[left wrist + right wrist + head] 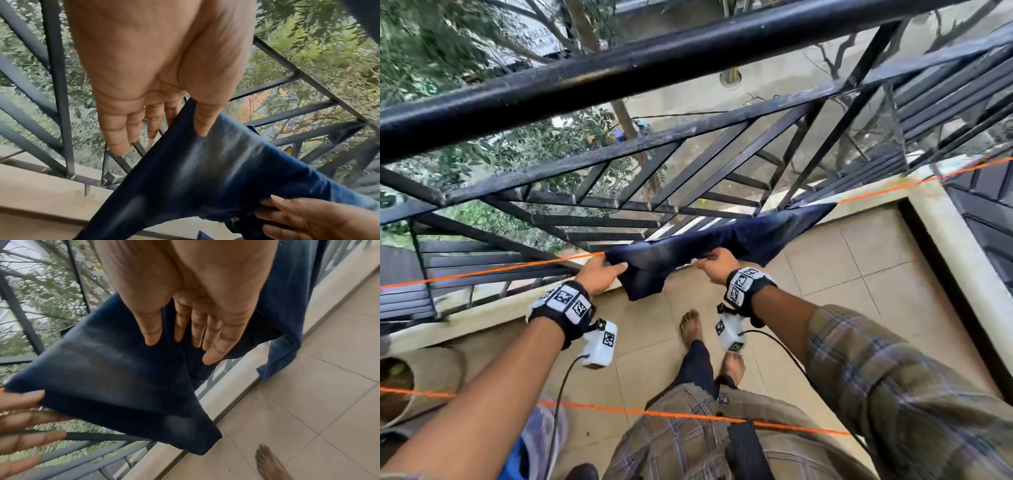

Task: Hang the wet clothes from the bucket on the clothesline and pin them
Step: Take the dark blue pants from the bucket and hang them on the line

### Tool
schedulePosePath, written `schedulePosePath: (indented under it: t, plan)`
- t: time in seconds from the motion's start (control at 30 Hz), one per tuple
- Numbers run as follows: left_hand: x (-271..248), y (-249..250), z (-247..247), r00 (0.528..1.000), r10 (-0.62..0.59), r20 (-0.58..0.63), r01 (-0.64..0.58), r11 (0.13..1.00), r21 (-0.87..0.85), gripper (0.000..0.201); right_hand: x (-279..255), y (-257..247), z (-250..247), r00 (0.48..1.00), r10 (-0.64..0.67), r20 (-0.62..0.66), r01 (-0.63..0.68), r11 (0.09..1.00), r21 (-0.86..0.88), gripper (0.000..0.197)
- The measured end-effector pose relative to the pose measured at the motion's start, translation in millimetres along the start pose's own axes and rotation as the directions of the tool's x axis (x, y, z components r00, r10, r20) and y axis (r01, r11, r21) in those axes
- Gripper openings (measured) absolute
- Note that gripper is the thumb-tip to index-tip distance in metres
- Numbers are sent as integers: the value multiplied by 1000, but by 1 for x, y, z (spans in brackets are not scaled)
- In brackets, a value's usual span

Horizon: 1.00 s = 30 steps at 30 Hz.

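Head view: a pair of dark blue denim jeans point(722, 240) lies draped over the far orange clothesline point(493, 270), just inside the black metal balcony railing point(619, 161). The left hand point(601, 274) holds the garment's left end where the line enters the fabric; the right hand point(714, 265) holds it further along. A second orange line point(654, 413) crosses nearer the person, and only this view shows both lines and a beige cylindrical container point(421, 380) on the tiled floor point(859, 274).

Left wrist view: thumb on the near face of the denim, fingers straight behind it, a loose pinch.

Right wrist view: thumb and extended fingers spread across the cloth; a trouser leg hangs toward the floor, hidden from the left wrist view.
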<state>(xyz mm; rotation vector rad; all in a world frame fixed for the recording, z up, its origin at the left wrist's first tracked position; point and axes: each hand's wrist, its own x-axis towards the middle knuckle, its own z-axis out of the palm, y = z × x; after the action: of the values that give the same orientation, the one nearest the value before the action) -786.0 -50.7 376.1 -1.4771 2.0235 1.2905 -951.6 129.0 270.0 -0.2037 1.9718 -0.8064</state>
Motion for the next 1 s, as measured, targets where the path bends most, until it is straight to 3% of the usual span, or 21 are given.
schedulePosePath:
  t: [0.07,0.13,0.27,0.4,0.47,0.53,0.6,0.67,0.73,0.83,0.93,1.0]
  plan:
    - [2,-5,-2,999,-35,-24,36,999,38,29,-5,2,-2,997,-4,-72,6,1000,23,27]
    - [4,-12,-4,999,-45,-1,44,995,90,29,-14,3,-3,996,-43,-82,46,998,41,27]
    - [-12,-14,-14,995,-5,100,-7,992,123,10,-48,0,-2,998,-32,-49,47,936,350,13]
    - [-29,-21,-37,987,-39,154,61,988,-143,20,-93,-9,-16,998,-48,-45,65,790,609,32]
    - [-36,-18,-46,988,-50,149,96,940,-326,19,-112,-20,-32,995,-97,-18,86,761,643,26]
    - [-43,-10,-53,988,15,152,46,920,-390,18,-126,-38,-52,983,-183,33,106,699,707,13]
    - [-48,3,-56,983,138,125,-74,906,-416,23,-130,-62,-75,948,-313,51,175,650,740,42]
    - [-46,17,-56,984,178,20,-149,874,-462,16,-124,-87,-93,899,-437,12,313,663,680,61]
    - [-36,28,-58,988,130,-87,-156,831,-535,22,-113,-111,-102,871,-491,-35,422,708,567,68]
    - [-13,38,-58,997,19,-79,-58,849,-526,33,-83,-132,-96,908,-407,-102,416,842,343,53]
    - [6,40,-45,994,-35,-107,-1,948,-319,21,-49,-136,-83,934,-312,-173,325,944,53,41]
    - [13,39,-35,985,36,-168,-35,999,14,19,-36,-130,-78,923,-323,-209,293,942,-164,38]
